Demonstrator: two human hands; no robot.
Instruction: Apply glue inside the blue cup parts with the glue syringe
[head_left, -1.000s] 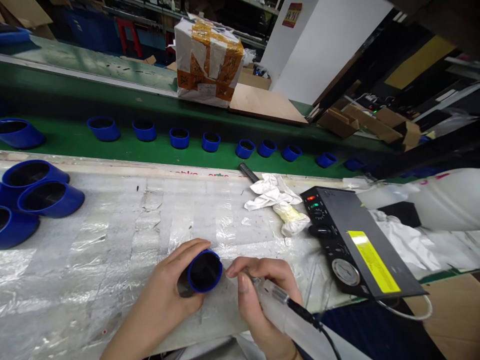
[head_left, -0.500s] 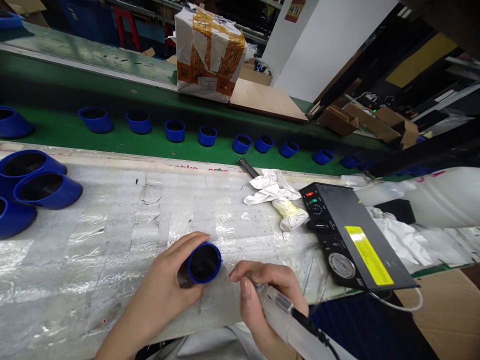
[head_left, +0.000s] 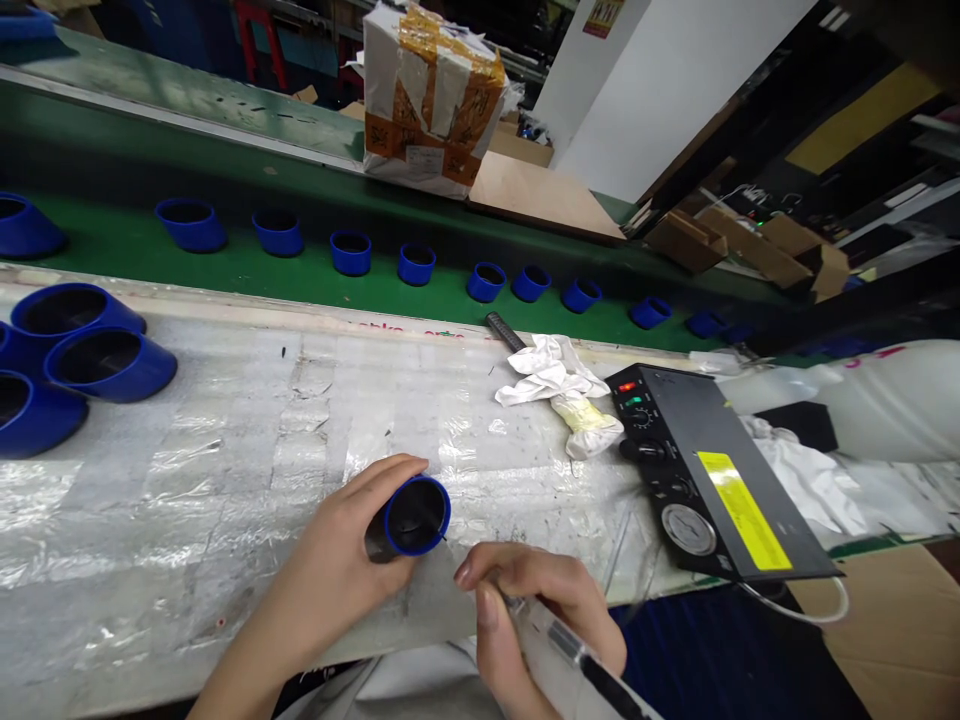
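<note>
My left hand [head_left: 341, 565] is wrapped round a short, dark cup-like cylinder with a blue rim [head_left: 448, 515], its open end tilted up toward me. In my right hand [head_left: 551, 580] is a translucent dispensing syringe [head_left: 536, 630] with a black fitting at its back end. The syringe's front points at the right side of the blue rim. A small dark tip shows at that rim; whether it touches, I cannot tell. To the right stands a black dispenser box [head_left: 720, 460] with a gauge, knobs and lit red and green switches.
Several blue cups [head_left: 350, 253] stand in a row on the green belt [head_left: 247, 275] behind the bench. More blue cups [head_left: 112, 365] are grouped at left. Crumpled white cloth [head_left: 551, 370] and a dark ridged rod [head_left: 504, 332] lie near the dispenser. A taped carton [head_left: 427, 100] sits beyond.
The view has shifted slightly. The blue-rimmed cylinder appears turned a little in my left hand, and the dark tip sits lower along its rim. Both hands keep their hold.
</note>
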